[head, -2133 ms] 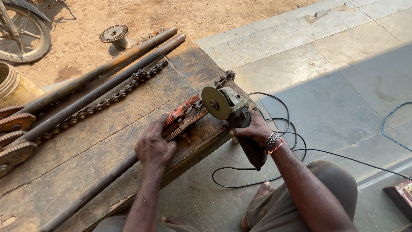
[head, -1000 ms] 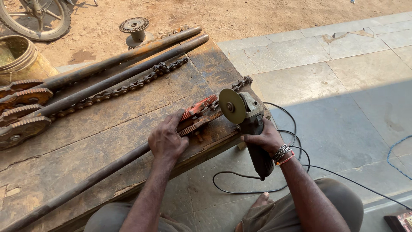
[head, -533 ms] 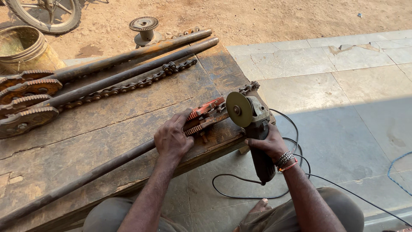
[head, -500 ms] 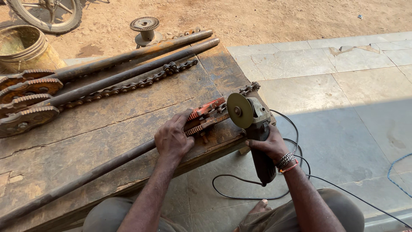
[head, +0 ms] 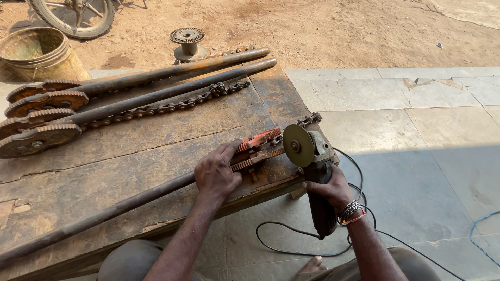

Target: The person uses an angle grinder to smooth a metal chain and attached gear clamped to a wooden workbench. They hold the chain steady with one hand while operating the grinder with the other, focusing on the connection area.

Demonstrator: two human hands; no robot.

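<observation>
Your right hand is wrapped around the angle grinder body, disc up against the orange-toothed sprocket end at the near right edge of the wooden bench; it looks heavy, rigid steel, sharp-toothed (keep fingers behind the teeth). Your left hand presses flat on it where its long rod joins. Count: one grinder, one cord, three long rods, one loose chain, four rusty sprockets far left.
</observation>
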